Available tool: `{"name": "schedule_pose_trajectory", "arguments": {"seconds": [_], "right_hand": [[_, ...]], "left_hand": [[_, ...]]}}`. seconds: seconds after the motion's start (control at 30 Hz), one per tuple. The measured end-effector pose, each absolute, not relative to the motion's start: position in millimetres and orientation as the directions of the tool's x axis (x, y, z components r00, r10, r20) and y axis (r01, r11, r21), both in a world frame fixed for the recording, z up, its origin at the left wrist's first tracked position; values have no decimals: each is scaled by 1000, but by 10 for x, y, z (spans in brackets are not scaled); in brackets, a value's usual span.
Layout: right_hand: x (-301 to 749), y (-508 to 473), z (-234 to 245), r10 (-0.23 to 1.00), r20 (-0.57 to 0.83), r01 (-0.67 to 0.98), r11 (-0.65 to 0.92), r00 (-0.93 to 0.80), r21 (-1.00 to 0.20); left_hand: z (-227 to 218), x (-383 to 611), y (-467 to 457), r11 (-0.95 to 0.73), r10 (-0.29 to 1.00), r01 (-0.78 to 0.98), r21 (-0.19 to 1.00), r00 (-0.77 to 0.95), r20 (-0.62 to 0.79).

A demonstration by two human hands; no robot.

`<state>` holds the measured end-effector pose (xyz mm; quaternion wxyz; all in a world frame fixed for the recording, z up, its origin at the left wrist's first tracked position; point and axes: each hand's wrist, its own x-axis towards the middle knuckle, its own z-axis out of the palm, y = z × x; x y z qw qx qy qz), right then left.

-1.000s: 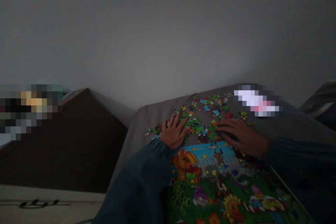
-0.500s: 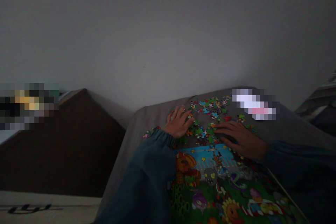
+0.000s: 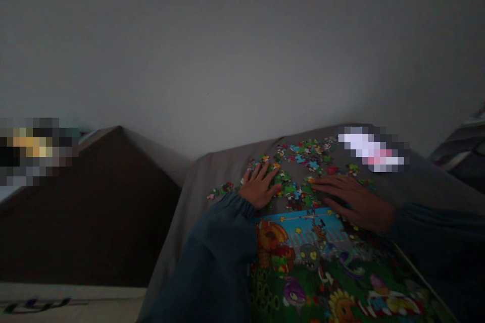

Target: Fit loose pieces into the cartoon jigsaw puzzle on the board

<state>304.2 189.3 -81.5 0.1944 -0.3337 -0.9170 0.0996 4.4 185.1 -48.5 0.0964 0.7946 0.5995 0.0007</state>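
Loose jigsaw puzzle pieces (image 3: 299,192) lie scattered over a grey cloth-covered surface, with a further cluster (image 3: 303,152) behind them. My left hand (image 3: 259,186) rests palm down among the pieces, its fingers spread and nothing held. To the right, my right hand (image 3: 356,199) is stretched out flat, fingertips touching pieces at the edge of the middle cluster. Nearest me lies a puzzle picture board (image 3: 314,267) with cartoon plants and zombies on it. Part of the board's right side is under my right forearm.
The grey cloth (image 3: 197,207) runs back to a plain wall (image 3: 227,60). A blurred-out white and pink object (image 3: 371,150) lies at the back right. On the left stands a dark brown box-like piece of furniture (image 3: 94,212), with a pixelated item (image 3: 36,146) on top.
My left hand has come slightly toward me, uncovering pieces beyond its fingertips. My right hand stays at nearly the same spot. The whole view has shifted slightly.
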Motion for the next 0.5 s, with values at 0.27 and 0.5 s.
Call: {"name": "schedule_pose_trajectory", "arguments": {"seconds": [0.27,0.5], "right_hand": [[3068,1899,-798,672,247,579,733,-699,-357],[3046,1884,-748,695,237,604,712,-679,-357]], "left_hand": [[-491,10,1862,-269,959,955,127,278,-59],[-443,3,1878,-286,956,952,111,291,-31]]}}
